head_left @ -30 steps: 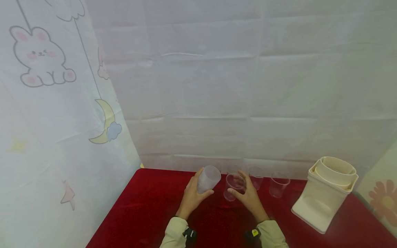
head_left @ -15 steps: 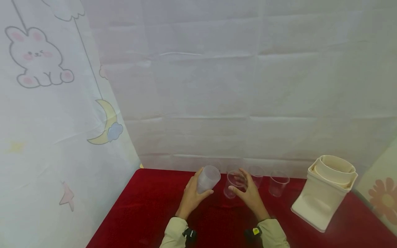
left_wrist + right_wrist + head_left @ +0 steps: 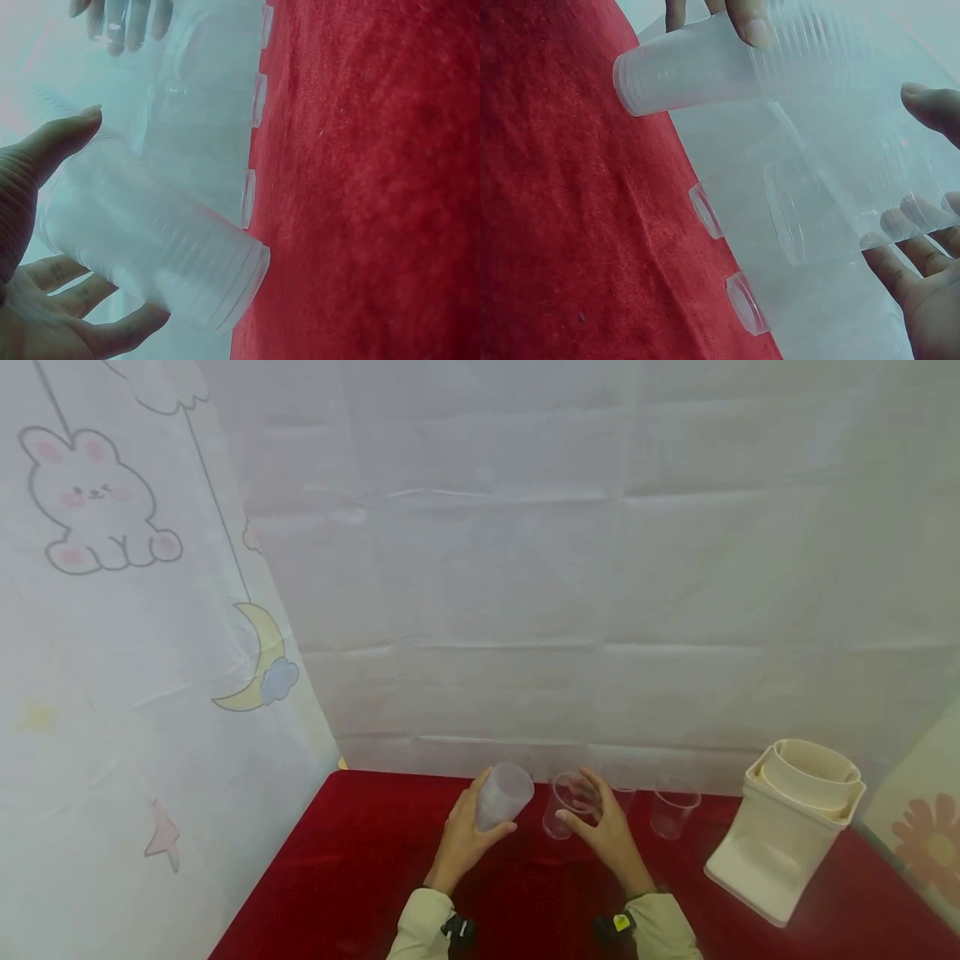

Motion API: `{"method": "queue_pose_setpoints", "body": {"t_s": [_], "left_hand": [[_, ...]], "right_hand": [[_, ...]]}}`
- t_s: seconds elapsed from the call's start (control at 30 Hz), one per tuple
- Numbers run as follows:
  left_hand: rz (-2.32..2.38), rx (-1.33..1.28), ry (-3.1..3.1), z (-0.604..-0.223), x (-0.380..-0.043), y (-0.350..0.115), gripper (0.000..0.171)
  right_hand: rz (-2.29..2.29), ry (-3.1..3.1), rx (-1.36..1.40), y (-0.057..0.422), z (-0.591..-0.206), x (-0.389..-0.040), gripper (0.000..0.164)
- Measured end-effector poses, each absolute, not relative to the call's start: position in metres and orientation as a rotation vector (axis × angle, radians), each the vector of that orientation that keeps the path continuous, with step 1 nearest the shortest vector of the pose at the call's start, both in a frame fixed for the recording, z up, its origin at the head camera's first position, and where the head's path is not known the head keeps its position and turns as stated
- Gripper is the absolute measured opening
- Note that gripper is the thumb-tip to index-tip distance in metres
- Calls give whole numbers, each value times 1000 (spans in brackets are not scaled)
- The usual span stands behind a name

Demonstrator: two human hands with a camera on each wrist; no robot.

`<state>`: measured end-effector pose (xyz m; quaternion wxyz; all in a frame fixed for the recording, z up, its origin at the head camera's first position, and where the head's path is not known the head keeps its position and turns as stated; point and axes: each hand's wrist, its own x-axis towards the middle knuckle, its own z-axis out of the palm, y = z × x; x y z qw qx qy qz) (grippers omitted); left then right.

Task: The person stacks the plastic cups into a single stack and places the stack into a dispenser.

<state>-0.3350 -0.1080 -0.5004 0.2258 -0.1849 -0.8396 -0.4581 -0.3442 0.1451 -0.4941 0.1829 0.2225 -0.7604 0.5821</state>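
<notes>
A stack of nested clear plastic cups [image 3: 504, 797] leans in my left hand [image 3: 459, 839], mouth up and tipped to the right. In the left wrist view the fingers lie along one side of the stack [image 3: 161, 232] and the thumb is near its rim end. To the right, my right hand [image 3: 611, 839] holds a single clear plastic cup [image 3: 557, 814] between thumb and fingers, slightly tilted. The right wrist view has this cup's base [image 3: 784, 214] apart from the red cloth. Its transparent wall makes the exact thumb contact hard to see.
Several clear cups stand in a row at the back of the red cloth-covered table [image 3: 345, 860], including one cup [image 3: 673, 810] right of my right hand. A cream plastic container with a round opening [image 3: 787, 835] stands at the far right. A pale printed curtain [image 3: 480, 610] hangs behind.
The single cup in my right hand has shifted slightly up and to the right, with the hand. My left hand and the stack stay nearly still.
</notes>
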Motion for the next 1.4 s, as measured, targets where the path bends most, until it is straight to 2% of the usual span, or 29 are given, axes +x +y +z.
{"method": "queue_pose_setpoints", "body": {"t_s": [0.3,0.97,1.4], "left_hand": [[-1252,-516,-2314,-503,-336,-108,90],[-1258,-512,-2315,-501,-334,-107,90],[-1275,-514,-2308,-501,-335,-107,90]], "right_hand": [[1624,-2150,647,140,-467,-321,75],[1604,-2078,685,142,-458,-318,75],[1654,-2005,712,150,-482,-340,77]]}}
